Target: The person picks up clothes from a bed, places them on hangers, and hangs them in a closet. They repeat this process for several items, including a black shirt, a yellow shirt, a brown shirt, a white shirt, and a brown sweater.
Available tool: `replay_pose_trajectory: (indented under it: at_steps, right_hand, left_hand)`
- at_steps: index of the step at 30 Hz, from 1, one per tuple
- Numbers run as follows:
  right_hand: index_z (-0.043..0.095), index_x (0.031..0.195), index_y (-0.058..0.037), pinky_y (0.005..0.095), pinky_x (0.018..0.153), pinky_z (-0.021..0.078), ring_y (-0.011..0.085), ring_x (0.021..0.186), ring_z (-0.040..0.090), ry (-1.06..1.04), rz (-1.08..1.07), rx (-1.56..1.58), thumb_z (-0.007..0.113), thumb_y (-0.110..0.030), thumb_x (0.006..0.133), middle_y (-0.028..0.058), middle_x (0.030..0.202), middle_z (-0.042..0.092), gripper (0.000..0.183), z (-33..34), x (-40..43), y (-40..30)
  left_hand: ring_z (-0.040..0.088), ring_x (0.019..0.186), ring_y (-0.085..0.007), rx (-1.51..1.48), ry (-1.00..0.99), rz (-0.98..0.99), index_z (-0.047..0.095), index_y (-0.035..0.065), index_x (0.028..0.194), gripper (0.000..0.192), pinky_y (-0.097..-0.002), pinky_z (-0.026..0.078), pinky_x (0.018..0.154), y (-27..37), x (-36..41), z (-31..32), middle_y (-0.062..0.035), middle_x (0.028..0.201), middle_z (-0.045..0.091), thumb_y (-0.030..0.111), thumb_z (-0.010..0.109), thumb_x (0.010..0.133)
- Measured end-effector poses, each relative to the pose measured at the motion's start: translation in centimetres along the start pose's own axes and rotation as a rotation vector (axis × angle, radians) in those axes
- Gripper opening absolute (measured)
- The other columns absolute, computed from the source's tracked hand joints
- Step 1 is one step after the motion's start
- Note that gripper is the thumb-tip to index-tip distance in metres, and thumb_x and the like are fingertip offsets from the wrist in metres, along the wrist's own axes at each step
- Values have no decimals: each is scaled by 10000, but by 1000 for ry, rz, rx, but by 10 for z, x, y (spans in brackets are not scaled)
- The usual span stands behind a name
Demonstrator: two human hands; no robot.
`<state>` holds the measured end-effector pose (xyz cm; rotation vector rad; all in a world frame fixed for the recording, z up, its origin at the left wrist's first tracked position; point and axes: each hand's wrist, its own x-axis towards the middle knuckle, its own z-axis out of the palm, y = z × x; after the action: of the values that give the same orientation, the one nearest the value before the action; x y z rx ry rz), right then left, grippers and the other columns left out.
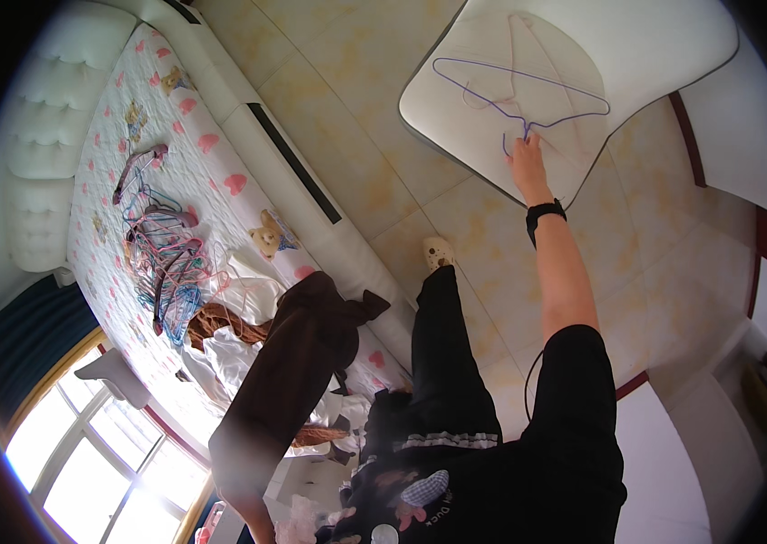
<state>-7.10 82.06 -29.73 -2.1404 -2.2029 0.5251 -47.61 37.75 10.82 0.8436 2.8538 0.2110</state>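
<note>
My right hand (527, 163), with a black band on the wrist, grips a thin purple clothes hanger (519, 71) near its hook. The hanger is over a glossy white surface (424, 102) with a dark edge, where a faint pale hanger shape also shows. Low on the left, a dark brown garment (301, 333) hangs from my left hand (242, 504); most of the fingers are hidden by the cloth. Beyond the garment, several tangled hangers (165, 238), wire ones and dark wider ones, lie on the bed beside white and brown clothes (240, 289).
The bed (108, 129) has a quilted cover with bears and hearts, and a padded white side rail (240, 88). A bright window (97, 442) is at lower left. Tiled floor (370, 149) runs between bed and white surface. My foot wears a pale clog (438, 253).
</note>
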Motion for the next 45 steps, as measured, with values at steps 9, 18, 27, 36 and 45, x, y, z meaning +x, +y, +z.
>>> replay_pose_trajectory:
  at_steps: [9, 18, 27, 36, 45]
  right_hand:
    - [531, 852, 20, 399, 747, 457, 331, 915, 517, 59, -88, 79, 520, -116, 852, 161, 1016, 463, 137, -31, -29, -10]
    - [533, 817, 38, 321, 698, 462, 262, 787, 570, 322, -184, 653, 490, -98, 856, 130, 837, 544, 148, -195, -110, -85]
    - [339, 651, -107, 272, 520, 374, 86, 470, 323, -105, -287, 1635, 425, -228, 947, -21, 544, 336, 331, -320, -289, -199]
    - [279, 645, -117, 237, 406, 155, 75, 464, 161, -166, -253, 2345, 416, -338, 945, -32, 543, 209, 397, -362, -416, -252]
    - [561, 950, -80, 335, 862, 336, 233, 1076, 449, -538, -162, 2168, 385, -384, 939, 81, 1135, 510, 352, -305, -532, -255]
  left_hand:
    - [583, 830, -328, 16, -17, -4, 571, -81, 925, 269, -367, 434, 765, -11, -22, -1, -228, 875, 606, -55, 432, 696]
    - [594, 854, -368, -144, -41, 165, 588, -66, 959, 307, -393, 442, 773, -45, -29, -22, -244, 890, 615, -45, 458, 681]
    - [575, 701, -415, -162, -136, 273, 591, -95, 764, 225, -448, 450, 654, -81, -37, -38, -275, 715, 578, 67, 529, 620]
    - [542, 872, -426, -423, -160, 519, 558, -114, 761, 201, -434, 455, 752, -91, -43, -49, -257, 1016, 556, 55, 514, 662]
    - [530, 873, -419, -434, -191, 614, 557, -101, 789, 200, -437, 440, 770, -117, -63, -59, -216, 1078, 537, 56, 501, 677]
